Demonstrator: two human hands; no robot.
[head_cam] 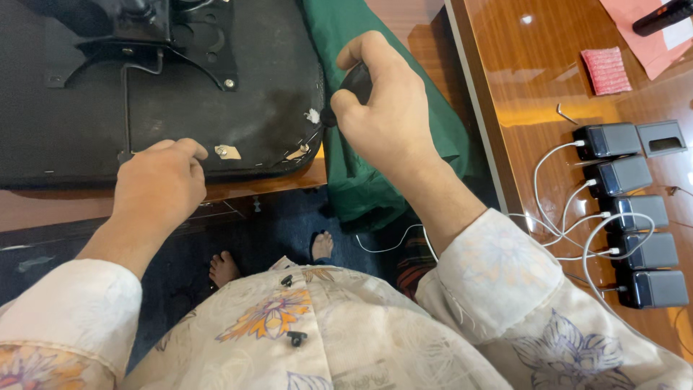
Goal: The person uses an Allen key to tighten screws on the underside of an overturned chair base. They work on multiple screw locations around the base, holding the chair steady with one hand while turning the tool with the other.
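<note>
Black upturned chair seat: stiff, bulky, fabric-edged; left hand presses its rim, fingers curled, right hand clamps black-handled tool alongside.

— Where is the camera sitting?

— I'm getting a single view, worn on the head, looking steeply down past the chest at the left hand and right hand.

— How near?

— Close, at arm's length. It's facing forward over the black seat underside, catching the bench along the right edge.
</note>
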